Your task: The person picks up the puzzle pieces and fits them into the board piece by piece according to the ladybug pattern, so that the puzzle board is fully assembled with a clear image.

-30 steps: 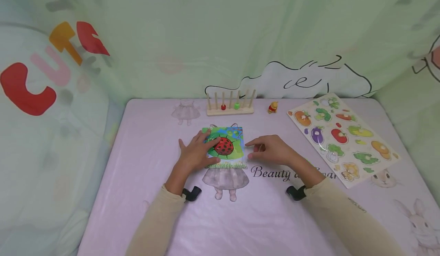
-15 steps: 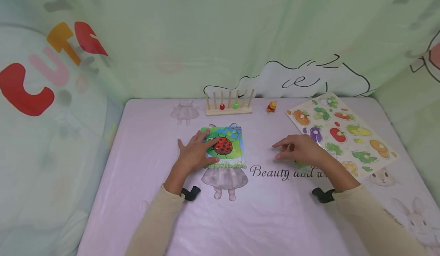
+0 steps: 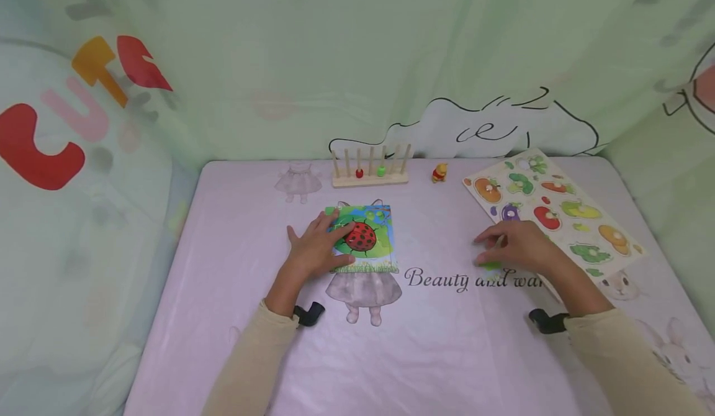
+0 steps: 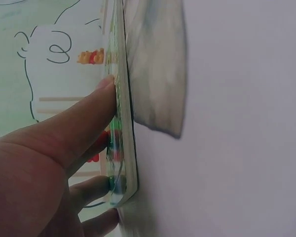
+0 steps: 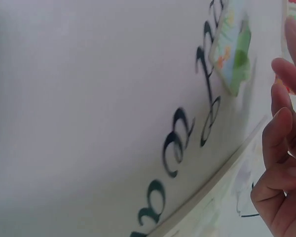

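Note:
A square ladybug puzzle (image 3: 365, 239) lies on the table in front of me. My left hand (image 3: 316, 249) rests on its left side with fingers spread. In the left wrist view, fingertips touch the top face of the puzzle board (image 4: 130, 165). My right hand (image 3: 521, 246) hovers to the right, fingers loosely bent and holding nothing. Below its fingertips lies a loose green puzzle piece (image 3: 493, 272), partly hidden by the hand in the head view. The right wrist view shows this piece (image 5: 232, 57) flat on the cloth, apart from the fingers.
At the right lies a vegetable peg board (image 3: 581, 230), its near-left part under my right hand and forearm. A wooden peg rack (image 3: 370, 180) with a red and a green bead stands at the back. Beside it is a small bear figure (image 3: 439, 172).
My right hand has moved right, away from the ladybug puzzle's right edge, to above the loose piece. The left hand has stayed on the puzzle.

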A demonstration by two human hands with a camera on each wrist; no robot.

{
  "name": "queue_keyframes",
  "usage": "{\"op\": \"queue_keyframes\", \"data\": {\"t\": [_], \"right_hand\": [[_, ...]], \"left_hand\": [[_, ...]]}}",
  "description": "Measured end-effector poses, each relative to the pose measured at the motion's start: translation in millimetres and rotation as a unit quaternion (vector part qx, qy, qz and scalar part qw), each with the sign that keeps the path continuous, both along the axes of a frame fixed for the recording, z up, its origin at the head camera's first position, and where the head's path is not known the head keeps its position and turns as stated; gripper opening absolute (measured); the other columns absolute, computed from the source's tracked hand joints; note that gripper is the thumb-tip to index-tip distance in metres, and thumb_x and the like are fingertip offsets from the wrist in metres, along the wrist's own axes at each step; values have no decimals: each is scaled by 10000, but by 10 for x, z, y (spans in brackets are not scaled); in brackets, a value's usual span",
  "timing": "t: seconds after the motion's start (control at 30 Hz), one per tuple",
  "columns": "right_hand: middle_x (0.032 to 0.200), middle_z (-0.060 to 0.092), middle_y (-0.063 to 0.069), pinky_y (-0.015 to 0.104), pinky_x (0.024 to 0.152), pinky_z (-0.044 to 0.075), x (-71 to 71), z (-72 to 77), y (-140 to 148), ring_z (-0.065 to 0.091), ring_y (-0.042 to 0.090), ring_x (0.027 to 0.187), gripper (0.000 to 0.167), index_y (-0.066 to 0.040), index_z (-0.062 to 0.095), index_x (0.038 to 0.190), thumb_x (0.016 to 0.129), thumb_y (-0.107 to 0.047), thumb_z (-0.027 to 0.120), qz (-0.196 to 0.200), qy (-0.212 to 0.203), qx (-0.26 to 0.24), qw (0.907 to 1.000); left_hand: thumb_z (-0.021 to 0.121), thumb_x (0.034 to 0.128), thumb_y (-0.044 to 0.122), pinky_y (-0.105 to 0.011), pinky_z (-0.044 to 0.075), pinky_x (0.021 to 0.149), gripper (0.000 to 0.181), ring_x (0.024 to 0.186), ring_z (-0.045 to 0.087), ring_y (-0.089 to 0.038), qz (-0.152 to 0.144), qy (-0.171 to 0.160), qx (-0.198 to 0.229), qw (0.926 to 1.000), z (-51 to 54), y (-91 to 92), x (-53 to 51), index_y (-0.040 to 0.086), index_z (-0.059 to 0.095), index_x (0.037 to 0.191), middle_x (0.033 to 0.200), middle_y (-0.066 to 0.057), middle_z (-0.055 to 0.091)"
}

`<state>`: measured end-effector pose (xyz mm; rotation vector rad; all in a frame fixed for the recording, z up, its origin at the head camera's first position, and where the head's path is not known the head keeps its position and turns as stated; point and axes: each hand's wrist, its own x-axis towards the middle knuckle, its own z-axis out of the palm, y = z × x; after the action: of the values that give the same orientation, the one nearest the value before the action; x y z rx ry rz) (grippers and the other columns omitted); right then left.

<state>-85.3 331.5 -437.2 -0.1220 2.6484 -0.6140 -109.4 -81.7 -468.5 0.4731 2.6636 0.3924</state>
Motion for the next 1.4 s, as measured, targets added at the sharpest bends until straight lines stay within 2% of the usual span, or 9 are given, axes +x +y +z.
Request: {"op": "queue_keyframes", "data": {"t": [0.27, 0.5, 1.03, 1.4], "right_hand": [[972, 692, 32, 303, 663, 430, 13, -58, 72, 554, 219, 866, 451, -149, 766, 1124, 764, -387, 896, -228, -208, 171, 9994], [954, 669, 54, 309, 670, 426, 14, -89, 88, 564, 232, 863, 434, -148, 754, 1080, 738, -360, 917, -410, -201, 312, 9985], [826, 645, -1, 310, 655, 405, 33, -162, 108, 559, 199, 809, 311, -147, 756, 959, 758, -332, 905, -312, -96, 184, 9993], [827, 630, 6, 305, 643, 435, 5, -100, 122, 559, 196, 799, 263, -165, 720, 933, 810, -346, 865, -125, -381, -8, 9992]], "left_hand": [[698, 906, 576, -854, 68, 1101, 776, 1607, 91, -271, -8, -12, 18, 10000, -2, -4, -4, 428, 343, 1580, 1726, 46, 138], [701, 904, 575, -853, 66, 1103, 773, 1608, 89, -265, 15, 3, 26, 10000, -7, -2, -6, 429, 350, 1577, 1726, 46, 139], [717, 899, 558, -857, 67, 1098, 774, 1605, 104, -277, 31, 17, 56, 10000, 6, 3, 0, 415, 366, 1575, 1722, 32, 161], [715, 898, 563, -863, 74, 1091, 774, 1604, 107, -284, 16, 56, 49, 10000, -15, 1, -3, 415, 368, 1574, 1720, 25, 170]]}}
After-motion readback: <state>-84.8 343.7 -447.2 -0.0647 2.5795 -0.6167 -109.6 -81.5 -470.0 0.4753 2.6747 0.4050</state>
